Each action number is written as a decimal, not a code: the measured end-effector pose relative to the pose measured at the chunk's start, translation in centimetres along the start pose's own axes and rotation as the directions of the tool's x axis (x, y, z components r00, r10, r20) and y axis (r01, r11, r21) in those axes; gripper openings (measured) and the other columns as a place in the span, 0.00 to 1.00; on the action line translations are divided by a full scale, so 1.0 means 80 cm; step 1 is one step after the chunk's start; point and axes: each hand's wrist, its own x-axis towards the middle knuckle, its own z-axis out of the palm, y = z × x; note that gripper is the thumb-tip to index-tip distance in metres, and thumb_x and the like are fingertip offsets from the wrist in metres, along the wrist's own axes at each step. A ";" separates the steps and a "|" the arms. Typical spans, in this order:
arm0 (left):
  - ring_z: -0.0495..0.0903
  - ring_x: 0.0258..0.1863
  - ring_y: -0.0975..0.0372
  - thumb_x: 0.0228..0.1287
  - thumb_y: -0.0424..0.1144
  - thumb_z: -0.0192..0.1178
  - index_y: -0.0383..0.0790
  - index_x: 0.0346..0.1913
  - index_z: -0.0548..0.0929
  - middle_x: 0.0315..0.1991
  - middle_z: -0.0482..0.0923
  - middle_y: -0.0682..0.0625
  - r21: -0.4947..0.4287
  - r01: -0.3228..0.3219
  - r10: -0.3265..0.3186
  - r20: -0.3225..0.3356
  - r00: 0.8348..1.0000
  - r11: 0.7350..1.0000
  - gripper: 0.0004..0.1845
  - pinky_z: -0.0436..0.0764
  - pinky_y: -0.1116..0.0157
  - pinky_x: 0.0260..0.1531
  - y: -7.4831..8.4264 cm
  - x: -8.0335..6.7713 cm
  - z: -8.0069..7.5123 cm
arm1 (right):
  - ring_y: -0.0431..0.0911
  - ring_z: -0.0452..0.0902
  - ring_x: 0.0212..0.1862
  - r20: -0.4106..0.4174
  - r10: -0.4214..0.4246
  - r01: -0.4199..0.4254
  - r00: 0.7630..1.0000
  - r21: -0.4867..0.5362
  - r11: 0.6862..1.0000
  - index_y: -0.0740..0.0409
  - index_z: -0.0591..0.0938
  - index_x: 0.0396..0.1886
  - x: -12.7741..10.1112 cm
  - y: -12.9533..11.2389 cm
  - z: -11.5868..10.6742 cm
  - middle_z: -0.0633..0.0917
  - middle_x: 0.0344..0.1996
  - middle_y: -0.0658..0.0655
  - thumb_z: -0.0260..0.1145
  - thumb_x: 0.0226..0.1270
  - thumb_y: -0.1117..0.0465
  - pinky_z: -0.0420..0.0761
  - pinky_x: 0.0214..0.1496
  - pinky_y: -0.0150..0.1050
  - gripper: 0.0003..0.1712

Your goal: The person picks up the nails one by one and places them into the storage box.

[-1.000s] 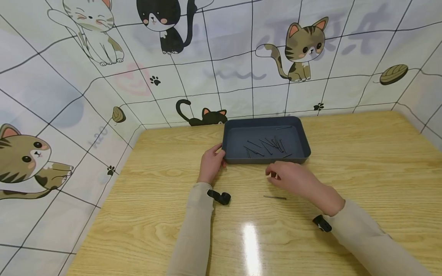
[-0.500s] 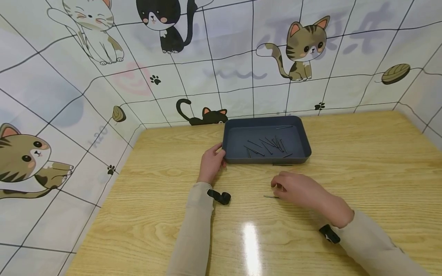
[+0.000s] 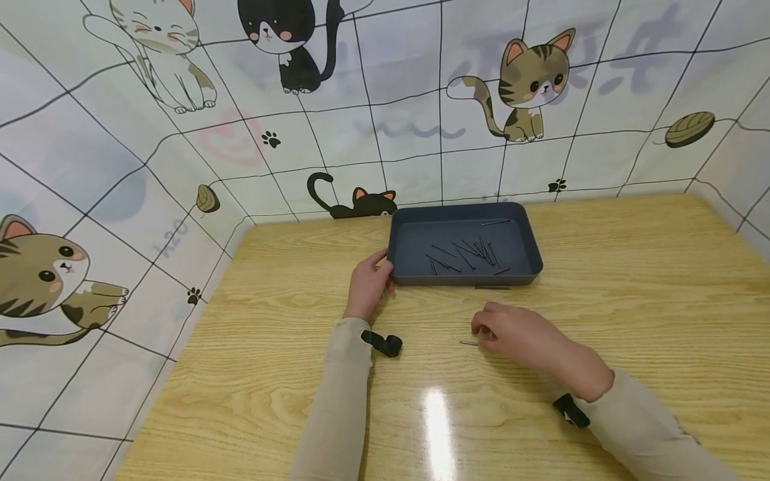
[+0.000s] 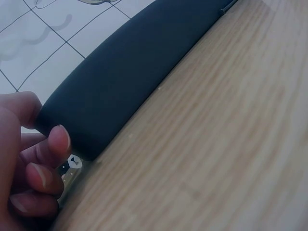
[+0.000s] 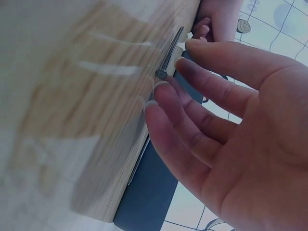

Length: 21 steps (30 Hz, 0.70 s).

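Now the left hand [image 3: 367, 284] grips the dark tray's [image 3: 404, 272] near-left corner with curled fingers, while the right hand's [image 3: 523, 334] loosely extended fingertips touch 1 nail [image 3: 468, 343] lying on the wooden table [image 3: 631, 280] near the tray.

Loose nail and dark tray on the wooden table

A thin dark nail [image 3: 468, 343] lies flat at 6 o'clock of the tray [image 3: 400, 264], well apart, its shaft running 3-to-9 and partly hidden. The navy rectangular tray sits upright holding scattered nails [image 3: 463, 255]; another nail [image 3: 492, 287] lies against its near wall.
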 end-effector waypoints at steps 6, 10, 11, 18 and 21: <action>0.64 0.07 0.60 0.56 0.46 0.47 0.52 0.58 0.72 0.13 0.76 0.48 0.001 0.008 -0.008 0.002 1.000 1.000 0.24 0.60 0.66 0.08 0.002 -0.001 0.000 | 0.37 0.62 0.24 0.013 -0.004 0.005 1.000 -0.007 1.000 0.49 0.80 0.32 -0.001 -0.004 0.001 0.72 0.28 0.45 0.61 0.51 0.65 0.65 0.26 0.32 0.08; 0.64 0.06 0.59 0.56 0.46 0.47 0.53 0.58 0.72 0.14 0.76 0.48 -0.001 0.015 -0.015 0.000 1.000 1.000 0.24 0.60 0.65 0.08 0.002 0.000 0.001 | 0.37 0.62 0.24 0.018 -0.021 0.021 1.000 -0.022 1.000 0.49 0.79 0.31 -0.002 -0.007 0.001 0.71 0.25 0.44 0.65 0.51 0.63 0.65 0.26 0.32 0.07; 0.64 0.06 0.59 0.56 0.46 0.47 0.54 0.58 0.72 0.14 0.76 0.48 0.001 0.014 -0.014 -0.001 1.000 1.000 0.24 0.60 0.65 0.08 0.002 0.000 0.001 | 0.37 0.62 0.24 0.018 -0.022 0.023 1.000 -0.026 0.999 0.49 0.79 0.31 -0.002 -0.007 0.002 0.71 0.25 0.44 0.66 0.51 0.63 0.65 0.26 0.32 0.07; 0.65 0.07 0.59 0.56 0.45 0.47 0.54 0.58 0.72 0.14 0.76 0.48 0.004 0.008 -0.008 0.011 1.000 1.000 0.23 0.60 0.65 0.09 0.002 0.000 0.001 | 0.38 0.70 0.28 0.029 -0.009 0.011 1.000 -0.089 0.996 0.49 0.79 0.32 -0.003 -0.012 0.004 0.74 0.27 0.45 0.67 0.49 0.66 0.70 0.28 0.34 0.10; 0.65 0.07 0.59 0.57 0.45 0.47 0.53 0.58 0.72 0.14 0.76 0.48 0.001 0.017 -0.017 0.004 1.000 1.000 0.23 0.60 0.65 0.09 0.002 -0.001 0.000 | 0.39 0.71 0.29 0.034 -0.001 0.005 0.999 -0.123 0.992 0.49 0.79 0.32 -0.002 -0.016 0.004 0.74 0.27 0.45 0.67 0.48 0.68 0.70 0.27 0.35 0.12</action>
